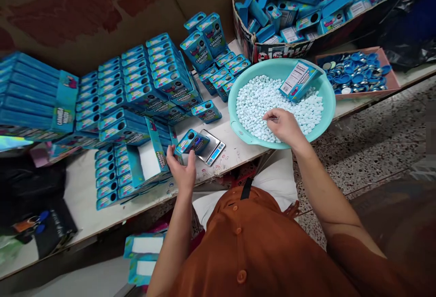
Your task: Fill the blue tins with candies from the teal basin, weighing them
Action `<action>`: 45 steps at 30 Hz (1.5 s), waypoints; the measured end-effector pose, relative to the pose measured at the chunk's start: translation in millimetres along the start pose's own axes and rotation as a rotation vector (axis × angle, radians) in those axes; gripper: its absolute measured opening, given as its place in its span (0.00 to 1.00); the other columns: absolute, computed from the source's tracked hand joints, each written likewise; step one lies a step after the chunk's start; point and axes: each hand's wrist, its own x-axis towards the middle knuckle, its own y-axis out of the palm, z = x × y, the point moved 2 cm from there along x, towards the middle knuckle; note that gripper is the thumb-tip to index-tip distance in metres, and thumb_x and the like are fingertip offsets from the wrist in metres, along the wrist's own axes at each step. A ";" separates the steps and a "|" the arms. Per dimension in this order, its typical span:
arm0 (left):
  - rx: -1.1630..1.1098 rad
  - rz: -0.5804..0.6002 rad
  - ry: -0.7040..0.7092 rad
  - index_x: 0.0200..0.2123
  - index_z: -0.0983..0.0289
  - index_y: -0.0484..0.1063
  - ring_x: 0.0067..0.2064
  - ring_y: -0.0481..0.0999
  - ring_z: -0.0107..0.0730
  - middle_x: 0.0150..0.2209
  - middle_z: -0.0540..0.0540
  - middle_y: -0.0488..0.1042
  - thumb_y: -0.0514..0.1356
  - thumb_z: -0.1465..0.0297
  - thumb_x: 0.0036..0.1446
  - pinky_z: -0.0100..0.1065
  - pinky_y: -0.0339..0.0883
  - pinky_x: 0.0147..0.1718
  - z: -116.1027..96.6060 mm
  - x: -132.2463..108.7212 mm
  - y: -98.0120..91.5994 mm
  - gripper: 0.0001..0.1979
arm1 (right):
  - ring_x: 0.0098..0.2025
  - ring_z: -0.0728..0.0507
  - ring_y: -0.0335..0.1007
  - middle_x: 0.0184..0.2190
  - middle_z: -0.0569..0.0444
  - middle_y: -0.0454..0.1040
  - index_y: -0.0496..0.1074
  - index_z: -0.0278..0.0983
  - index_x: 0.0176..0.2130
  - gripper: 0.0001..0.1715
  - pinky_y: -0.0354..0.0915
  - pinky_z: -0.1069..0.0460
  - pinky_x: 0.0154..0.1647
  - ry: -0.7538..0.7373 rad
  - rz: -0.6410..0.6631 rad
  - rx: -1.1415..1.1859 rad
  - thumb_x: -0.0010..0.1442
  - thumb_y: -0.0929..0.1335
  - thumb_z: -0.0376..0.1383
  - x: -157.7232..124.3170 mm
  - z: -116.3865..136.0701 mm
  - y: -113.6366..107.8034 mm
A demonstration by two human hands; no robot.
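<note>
My left hand [181, 168] rests at the table's front edge, fingers loosely apart, just touching a blue candy tin [192, 141] that lies on a small digital scale [211, 146]. My right hand [282, 124] reaches into a teal basin [238, 126] full of small pale-blue candies [259, 101], its fingertips pinched together over them. What the pinch holds is too small to name. Another blue tin [299, 81] lies tilted on the candies at the far side of the basin.
Stacks of blue tins [136, 83] cover the table's left and middle. A display carton of tins [132, 170] sits by my left hand. A cardboard box of tins [299, 2] and a tray of blue caps [357, 70] stand behind the basin.
</note>
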 end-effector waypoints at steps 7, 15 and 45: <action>-0.097 -0.012 -0.007 0.63 0.64 0.54 0.63 0.62 0.43 0.61 0.66 0.61 0.62 0.58 0.55 0.42 0.58 0.60 0.1 -5.2 1.1 0.36 | 0.37 0.45 0.72 0.34 0.55 0.77 0.76 0.39 0.32 0.11 0.65 0.50 0.42 -0.192 0.053 0.195 0.55 0.64 0.29 8.3 43.6 27.9; -0.155 -0.019 0.006 0.62 0.63 0.55 0.63 0.63 0.46 0.60 0.65 0.63 0.62 0.60 0.56 0.46 0.58 0.61 -5.0 -14.9 0.2 0.34 | 0.39 0.47 0.72 0.35 0.57 0.77 0.74 0.41 0.35 0.08 0.64 0.53 0.45 -0.443 0.355 0.255 0.60 0.64 0.34 27.1 119.2 129.4; -0.144 -0.009 -0.002 0.61 0.64 0.56 0.62 0.64 0.47 0.59 0.66 0.65 0.58 0.59 0.59 0.48 0.60 0.60 3.7 -25.5 -4.0 0.30 | 0.40 0.41 0.70 0.41 0.47 0.74 0.75 0.36 0.42 0.17 0.63 0.47 0.45 -0.293 0.343 -0.661 0.59 0.64 0.43 25.1 18.7 24.4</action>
